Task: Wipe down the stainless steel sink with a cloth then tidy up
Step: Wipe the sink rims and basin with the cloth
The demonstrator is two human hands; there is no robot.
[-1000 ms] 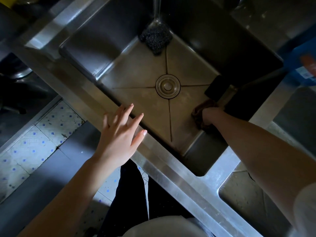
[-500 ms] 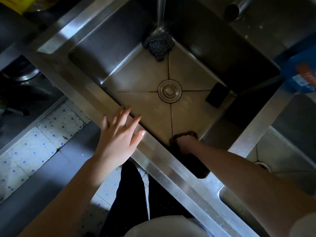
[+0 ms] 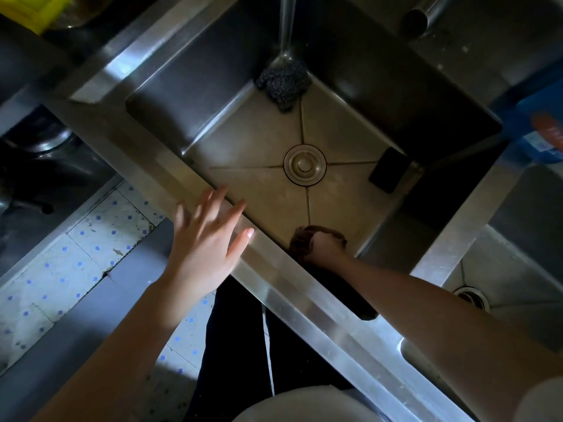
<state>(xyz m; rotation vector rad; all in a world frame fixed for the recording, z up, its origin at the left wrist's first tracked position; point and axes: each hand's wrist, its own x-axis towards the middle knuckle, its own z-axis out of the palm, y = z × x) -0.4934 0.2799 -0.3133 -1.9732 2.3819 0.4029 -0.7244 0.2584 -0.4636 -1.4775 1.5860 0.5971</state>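
Observation:
The stainless steel sink (image 3: 249, 138) fills the middle of the view, with a round drain (image 3: 304, 165) at its centre. My right hand (image 3: 327, 246) is down inside the basin at the near wall, closed on a brown cloth (image 3: 301, 240) pressed against the sink floor. My left hand (image 3: 210, 242) rests flat with fingers spread on the sink's front rim (image 3: 292, 287). A dark steel-wool scourer (image 3: 283, 82) lies in the far corner under the tap. A small black block (image 3: 388, 173) sits at the right side of the basin floor.
A second basin (image 3: 511, 287) with its own drain lies to the right. A blue packet (image 3: 539, 126) stands on the right ledge. The tap spout (image 3: 417, 15) hangs at the top. Tiled floor (image 3: 76, 260) and my dark trousers show below the rim.
My right hand has dragged the cloth from the right side of the basin, near the black block, along the floor to the near wall by the front rim. My left hand has stayed on the rim.

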